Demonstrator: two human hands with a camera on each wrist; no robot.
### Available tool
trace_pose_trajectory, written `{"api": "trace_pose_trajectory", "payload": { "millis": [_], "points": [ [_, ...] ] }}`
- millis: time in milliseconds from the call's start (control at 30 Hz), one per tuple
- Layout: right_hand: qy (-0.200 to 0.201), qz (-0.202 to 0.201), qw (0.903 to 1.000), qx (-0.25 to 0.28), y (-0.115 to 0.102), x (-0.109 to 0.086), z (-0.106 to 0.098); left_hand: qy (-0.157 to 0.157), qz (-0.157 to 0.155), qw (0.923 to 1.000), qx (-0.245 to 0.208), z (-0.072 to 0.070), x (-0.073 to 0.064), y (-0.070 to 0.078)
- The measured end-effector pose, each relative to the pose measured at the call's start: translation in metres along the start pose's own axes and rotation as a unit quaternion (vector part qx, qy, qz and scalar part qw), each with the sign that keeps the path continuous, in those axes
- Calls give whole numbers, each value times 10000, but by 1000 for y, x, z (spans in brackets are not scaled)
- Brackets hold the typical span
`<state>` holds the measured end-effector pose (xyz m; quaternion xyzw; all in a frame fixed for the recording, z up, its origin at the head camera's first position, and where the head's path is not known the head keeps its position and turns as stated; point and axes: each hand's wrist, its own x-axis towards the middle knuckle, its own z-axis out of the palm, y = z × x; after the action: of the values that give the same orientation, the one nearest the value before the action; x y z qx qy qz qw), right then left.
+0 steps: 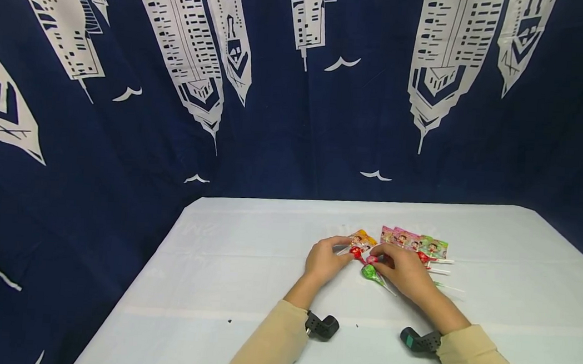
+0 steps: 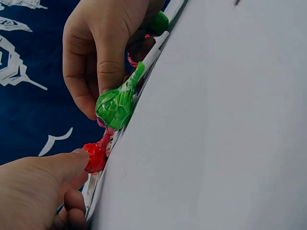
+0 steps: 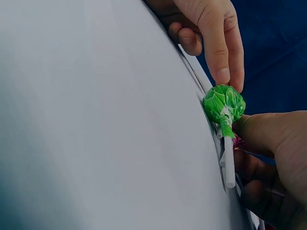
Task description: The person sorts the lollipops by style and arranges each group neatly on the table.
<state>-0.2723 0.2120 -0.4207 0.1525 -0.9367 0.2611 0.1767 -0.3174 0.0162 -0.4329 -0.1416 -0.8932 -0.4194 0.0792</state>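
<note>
My left hand pinches a red-wrapped lollipop between thumb and fingers, close over the white table. Just to its right, my right hand holds a pink-wrapped lollipop by its head with thumb and forefinger. In front of both lies a green-wrapped lollipop, its white stick slanting toward the right forearm. That green head largely covers the pink one in both wrist views. Right behind the left fingertips is an orange candy packet with a cartoon face.
Behind the right hand, a pink packet and a green packet lie in a row. Another red lollipop and several white sticks poke out to the right. The white table ends at a dark blue printed curtain.
</note>
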Motion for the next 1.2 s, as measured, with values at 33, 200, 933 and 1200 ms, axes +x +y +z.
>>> {"api": "trace_pose_trajectory", "payload": {
  "millis": [33,200,933,1200],
  "points": [
    [24,-3,10000,-9,0,0,0,6,10,10000,53,0,0,0],
    [37,13,10000,10,-2,-1,1,10,144,9990,421,2,-2,-1],
    [-21,-67,10000,0,-2,1,5,36,138,9977,668,0,-4,-2],
    [19,-75,9999,-66,-2,-1,3,17,198,9992,336,0,-5,0]
  ]
}}
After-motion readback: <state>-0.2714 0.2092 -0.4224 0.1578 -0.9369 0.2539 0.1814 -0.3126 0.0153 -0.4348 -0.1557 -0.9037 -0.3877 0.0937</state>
